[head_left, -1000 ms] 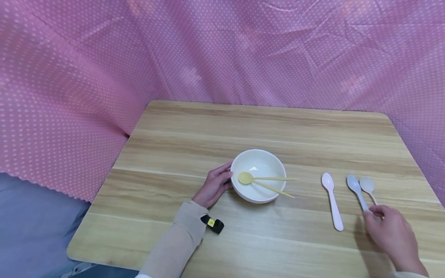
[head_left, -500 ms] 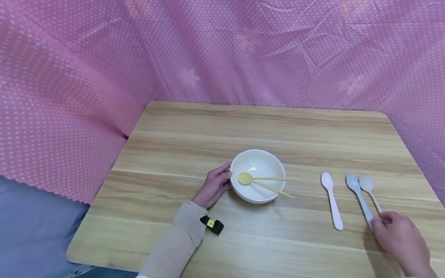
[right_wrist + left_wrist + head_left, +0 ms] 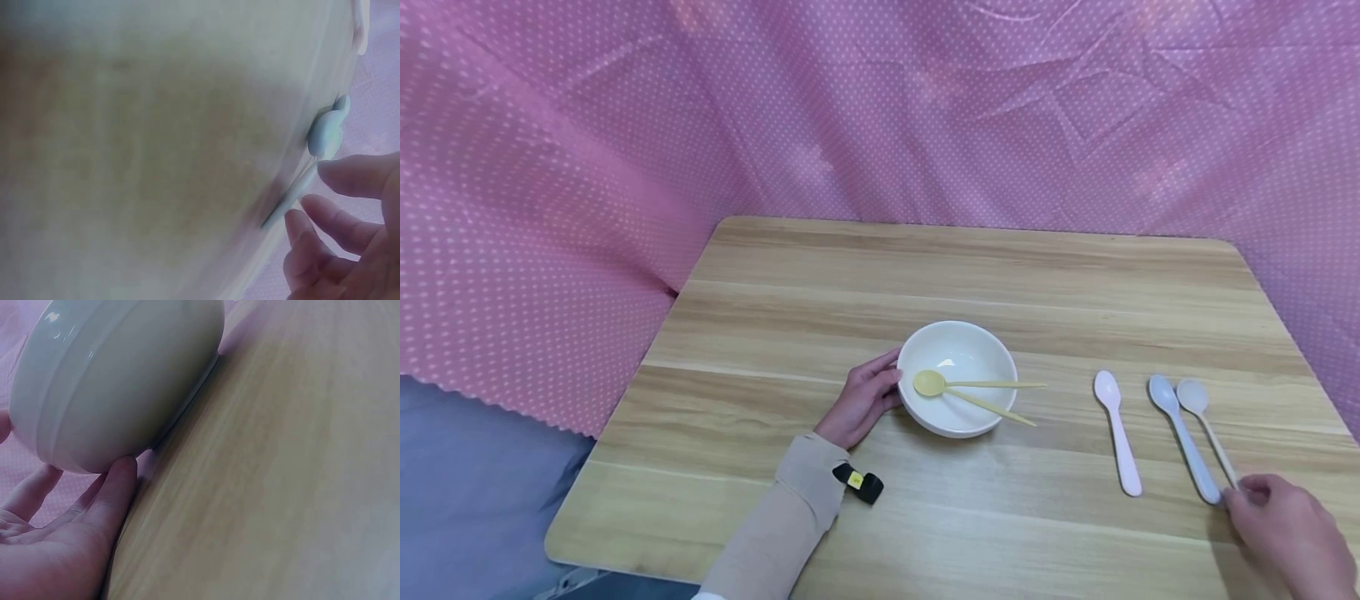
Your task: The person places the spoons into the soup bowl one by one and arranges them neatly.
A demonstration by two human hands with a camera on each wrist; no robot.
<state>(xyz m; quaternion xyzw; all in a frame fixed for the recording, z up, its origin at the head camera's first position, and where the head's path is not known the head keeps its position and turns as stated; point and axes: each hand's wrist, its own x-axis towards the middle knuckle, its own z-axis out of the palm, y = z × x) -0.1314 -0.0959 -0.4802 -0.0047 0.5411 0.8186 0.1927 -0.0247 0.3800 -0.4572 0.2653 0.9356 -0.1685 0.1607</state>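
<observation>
A white bowl (image 3: 955, 350) stands on the wooden table (image 3: 880, 283). Two yellow spoons (image 3: 929, 383) lie in it, their handles crossing over the right rim. My left hand (image 3: 861, 404) touches the bowl's left side, fingers extended along its outer wall (image 3: 131, 381). At the right, a beige spoon (image 3: 1192, 396) lies beside a pale blue spoon (image 3: 1183, 437). My right hand (image 3: 1288, 525) is at the beige spoon's handle end, part of which it hides in the head view. In the right wrist view, a gap shows between thumb and index finger (image 3: 334, 222), close to a spoon handle.
A pale pink spoon (image 3: 1117, 433) lies between the bowl and the blue spoon. Pink dotted cloth (image 3: 925, 108) hangs behind the table and at its sides. A black strap end (image 3: 868, 487) sticks out from the left wrist.
My right hand has moved right and toward the near edge, uncovering the blue spoon's handle and more of the beige one's. Spoons, bowl and left hand stay in place.
</observation>
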